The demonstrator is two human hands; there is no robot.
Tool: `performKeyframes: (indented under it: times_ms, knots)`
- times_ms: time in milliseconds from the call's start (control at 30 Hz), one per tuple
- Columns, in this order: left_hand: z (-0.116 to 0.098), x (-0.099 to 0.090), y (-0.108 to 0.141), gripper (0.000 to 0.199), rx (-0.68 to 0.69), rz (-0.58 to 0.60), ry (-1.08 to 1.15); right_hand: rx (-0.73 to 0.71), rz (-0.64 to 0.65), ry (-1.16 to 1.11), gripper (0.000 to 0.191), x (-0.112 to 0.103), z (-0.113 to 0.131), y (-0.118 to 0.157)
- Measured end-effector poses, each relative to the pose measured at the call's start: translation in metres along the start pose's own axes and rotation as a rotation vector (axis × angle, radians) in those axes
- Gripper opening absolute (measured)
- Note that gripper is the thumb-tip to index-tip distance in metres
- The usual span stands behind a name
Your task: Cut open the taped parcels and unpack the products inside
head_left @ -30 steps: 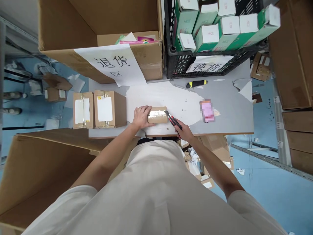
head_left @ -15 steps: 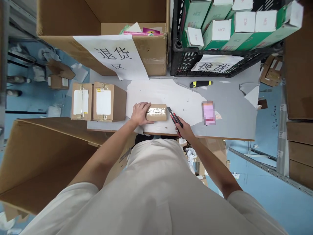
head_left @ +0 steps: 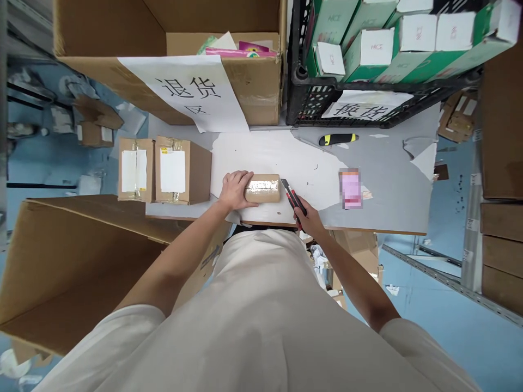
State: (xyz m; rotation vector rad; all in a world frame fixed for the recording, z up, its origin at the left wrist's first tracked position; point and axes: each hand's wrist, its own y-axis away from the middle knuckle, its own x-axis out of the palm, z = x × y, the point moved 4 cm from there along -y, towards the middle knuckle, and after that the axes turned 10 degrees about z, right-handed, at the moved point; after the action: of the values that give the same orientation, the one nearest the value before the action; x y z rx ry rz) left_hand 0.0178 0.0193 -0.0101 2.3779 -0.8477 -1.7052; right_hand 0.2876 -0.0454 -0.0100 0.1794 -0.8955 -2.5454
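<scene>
A small brown cardboard box [head_left: 263, 190], with shiny clear tape across its top, lies on the table [head_left: 302, 155]. My left hand [head_left: 236, 190] grips its left end, fingers over the far corner and thumb at the near side. In my right hand [head_left: 309, 218] is a black and red utility knife [head_left: 293, 197], fingers wrapped round the handle. The knife's tip points away from me and to the left, close to the box's right end; whether it touches the cardboard I cannot tell.
Two taped cartons [head_left: 174, 169] with white labels stand left. At the back are a large open carton [head_left: 257, 90] and a black crate [head_left: 302, 103] of green-white boxes. A yellow-black cutter [head_left: 338, 139] and a blurred pink item [head_left: 350, 188] lie right. Another open carton [head_left: 81, 261] stands lower left.
The view has shifted very slightly. Both hands, the small box and the utility knife keep nearly the same places relative to each other.
</scene>
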Motion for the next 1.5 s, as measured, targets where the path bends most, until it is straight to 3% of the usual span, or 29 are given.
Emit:
performKeyframes:
  times_ms: [233, 433, 600, 800, 900, 1000, 1100, 1167, 1267, 1367, 1500]
  knots:
    - [0.001, 0.0, 0.0, 0.106, 0.002, -0.002, 0.011, 0.005, -0.008, -0.011, 0.064, 0.012, 0.001, -0.002]
    - [0.001, 0.002, 0.002, 0.101, -0.013, -0.025, 0.025, -0.012, 0.031, 0.168, 0.06, -0.003, 0.009, -0.002]
    - [0.001, 0.005, 0.002, 0.1, 0.005, -0.044, 0.041, 0.01, 0.092, 0.283, 0.056, -0.004, 0.01, 0.009]
    - [0.002, 0.005, 0.004, 0.101, 0.037, -0.056, 0.055, 0.05, 0.074, 0.224, 0.058, 0.008, -0.005, 0.031]
    - [0.0, 0.003, 0.004, 0.101, 0.037, -0.06, 0.061, 0.03, 0.004, 0.209, 0.059, 0.005, -0.012, 0.045]
    - [-0.004, -0.001, 0.004, 0.105, -0.055, -0.096, 0.097, -0.001, -0.223, 0.096, 0.064, 0.003, -0.018, 0.053]
    - [-0.008, -0.006, 0.006, 0.101, -0.227, -0.142, 0.18, -0.024, -0.262, -0.055, 0.058, 0.028, -0.017, 0.035]
    - [-0.01, -0.007, 0.011, 0.084, -0.313, -0.126, 0.25, -0.065, -0.218, -0.166, 0.051, 0.055, -0.007, 0.009]
    - [-0.004, -0.002, 0.024, 0.06, -0.354, -0.06, 0.315, -0.139, -0.269, -0.245, 0.045, 0.082, 0.015, -0.031]
    - [0.009, 0.011, 0.039, 0.053, -0.319, -0.049, 0.419, -0.22, -0.305, -0.201, 0.043, 0.085, 0.037, -0.061]
    - [0.023, 0.033, 0.053, 0.052, -0.236, -0.108, 0.654, -0.255, -0.256, -0.234, 0.045, 0.073, 0.048, -0.079]
